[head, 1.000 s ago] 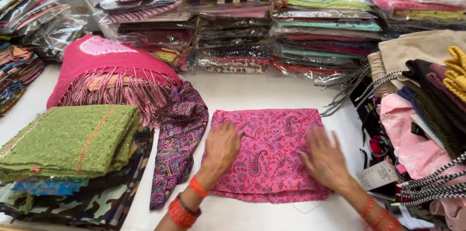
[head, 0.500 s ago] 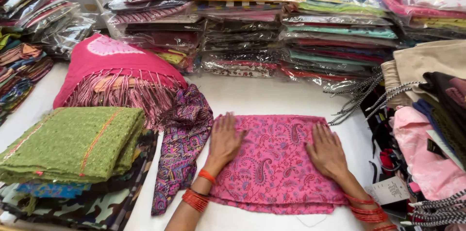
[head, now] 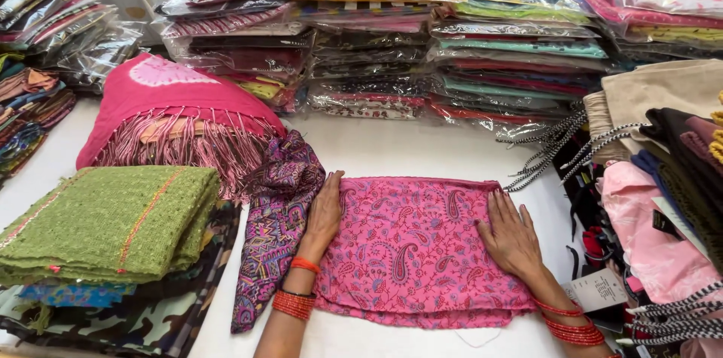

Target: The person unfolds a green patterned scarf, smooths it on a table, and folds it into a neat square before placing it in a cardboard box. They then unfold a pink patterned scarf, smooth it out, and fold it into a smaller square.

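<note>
A folded pink paisley cloth (head: 414,249) lies flat on the white table (head: 399,151) in front of me. My left hand (head: 324,215) rests palm down on the cloth's left edge, fingers together and stretched forward. My right hand (head: 512,234) lies flat on its right edge, fingers slightly spread. Both wrists carry orange-red bangles. Neither hand grips anything; both press on the cloth.
A purple patterned scarf (head: 275,230) trails beside my left hand. A green woven fabric stack (head: 105,222) and a pink fringed shawl (head: 169,113) lie at the left. Plastic-wrapped garment piles (head: 452,49) line the back. Folded clothes with tags (head: 663,215) crowd the right.
Both hands have slid outward and forward along the pink cloth, from near its front middle to its left and right edges. The cloth now lies flatter and wider.
</note>
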